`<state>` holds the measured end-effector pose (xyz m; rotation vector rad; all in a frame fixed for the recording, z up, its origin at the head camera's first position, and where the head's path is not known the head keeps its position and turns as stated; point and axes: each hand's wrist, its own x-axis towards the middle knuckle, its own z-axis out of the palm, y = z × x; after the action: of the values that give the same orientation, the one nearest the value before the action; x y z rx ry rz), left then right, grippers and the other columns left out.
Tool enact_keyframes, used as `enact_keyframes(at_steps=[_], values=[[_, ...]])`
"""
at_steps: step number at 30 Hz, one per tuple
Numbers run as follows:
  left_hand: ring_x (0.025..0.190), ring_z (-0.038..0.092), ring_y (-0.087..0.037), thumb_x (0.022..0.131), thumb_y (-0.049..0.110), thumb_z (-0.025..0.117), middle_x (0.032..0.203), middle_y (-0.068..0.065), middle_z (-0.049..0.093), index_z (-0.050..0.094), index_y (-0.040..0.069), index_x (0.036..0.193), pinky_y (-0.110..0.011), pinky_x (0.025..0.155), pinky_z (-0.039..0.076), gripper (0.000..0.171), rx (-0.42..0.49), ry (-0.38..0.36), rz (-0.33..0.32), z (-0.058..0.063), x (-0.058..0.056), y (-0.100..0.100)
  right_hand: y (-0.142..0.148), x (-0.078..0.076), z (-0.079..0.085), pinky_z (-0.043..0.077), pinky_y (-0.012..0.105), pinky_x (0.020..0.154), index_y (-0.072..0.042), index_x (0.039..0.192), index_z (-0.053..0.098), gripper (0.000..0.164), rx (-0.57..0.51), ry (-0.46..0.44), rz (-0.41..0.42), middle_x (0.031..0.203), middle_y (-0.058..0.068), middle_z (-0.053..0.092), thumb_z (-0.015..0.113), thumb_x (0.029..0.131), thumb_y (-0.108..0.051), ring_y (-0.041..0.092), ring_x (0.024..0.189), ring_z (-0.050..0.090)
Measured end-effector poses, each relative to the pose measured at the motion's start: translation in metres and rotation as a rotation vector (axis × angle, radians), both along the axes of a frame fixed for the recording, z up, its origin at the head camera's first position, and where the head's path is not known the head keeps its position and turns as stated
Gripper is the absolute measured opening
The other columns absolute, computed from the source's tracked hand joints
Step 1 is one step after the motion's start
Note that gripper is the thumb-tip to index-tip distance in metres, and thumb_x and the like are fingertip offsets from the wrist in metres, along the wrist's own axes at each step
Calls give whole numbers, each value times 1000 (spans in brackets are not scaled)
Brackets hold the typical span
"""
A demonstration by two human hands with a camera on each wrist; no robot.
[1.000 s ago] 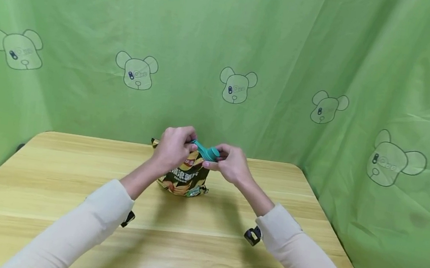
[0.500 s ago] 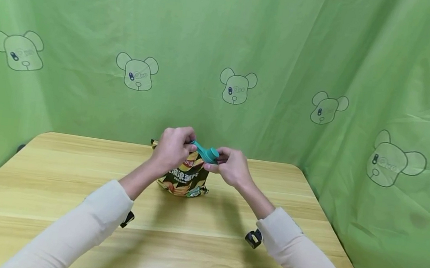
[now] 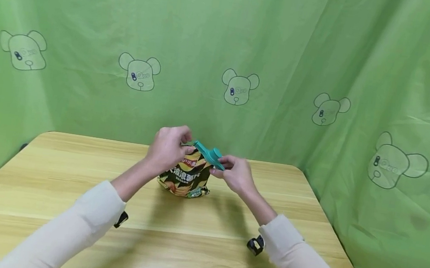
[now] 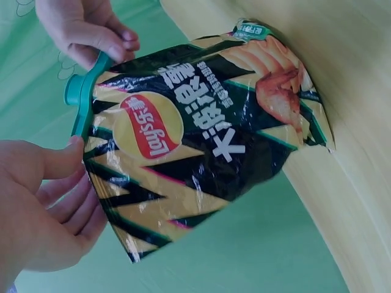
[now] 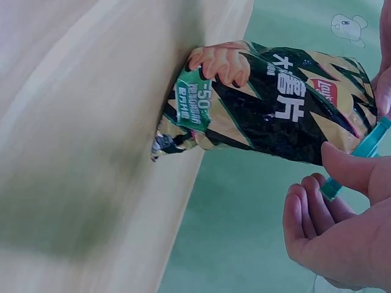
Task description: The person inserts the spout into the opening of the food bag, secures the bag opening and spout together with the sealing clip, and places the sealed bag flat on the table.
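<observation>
A black and gold Lay's chip bag (image 3: 185,176) stands on the table, its top leaning over to the left in the left wrist view. A teal bag clip (image 3: 208,153) with a round capped spout lies across the top edge. At the upper left corner, my left hand (image 3: 168,148) holds the bag, thumb in front and fingers behind (image 4: 40,204). Its thumb tip is right at the clip's end. On the other side my right hand (image 3: 237,174) pinches the clip's lower end between thumb and curled fingers (image 5: 342,226).
The light wooden table (image 3: 198,258) reaches back to a green curtain (image 3: 195,36) printed with bear faces. A black wrist mount (image 3: 255,245) hangs under the right sleeve, another (image 3: 121,219) under the left.
My left hand has slid left, off the clip's upper end, which now shows. My right hand has moved slightly right and down along the clip. The bag stays in place.
</observation>
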<state>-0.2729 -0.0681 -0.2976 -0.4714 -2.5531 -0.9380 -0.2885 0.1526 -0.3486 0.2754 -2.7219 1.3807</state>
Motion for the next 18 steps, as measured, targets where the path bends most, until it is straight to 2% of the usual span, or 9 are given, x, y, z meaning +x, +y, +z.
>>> enact_keyframes(at_steps=[4,8,14,18], values=[[96,71,-32,83,7,82,107,-15,74,71,2,106,-44,91,59,26,-22,-29,37,3,3,-12,0,3,-8,60,36,81,-2,118,71,40,-24,-3,-11,106,15,75,85,81,-12,27,95,70],[104,69,-36,81,7,83,113,-17,73,70,2,110,-49,97,56,32,-29,-45,56,1,5,-25,0,6,-16,58,31,75,-6,110,74,32,-44,-9,-14,98,11,75,85,81,-12,21,87,70],[103,69,-36,80,7,84,111,-17,74,71,1,109,-48,95,57,33,-29,-40,62,-7,6,-40,0,8,-26,55,30,75,-2,100,72,27,-61,-18,-37,91,8,75,86,80,-13,19,83,69],[104,68,-36,81,8,83,111,-17,74,71,1,109,-50,95,56,32,-1,-67,72,-13,8,-48,-1,8,-31,58,34,79,-1,104,73,30,-74,-29,-59,92,9,76,86,80,-13,20,84,71]])
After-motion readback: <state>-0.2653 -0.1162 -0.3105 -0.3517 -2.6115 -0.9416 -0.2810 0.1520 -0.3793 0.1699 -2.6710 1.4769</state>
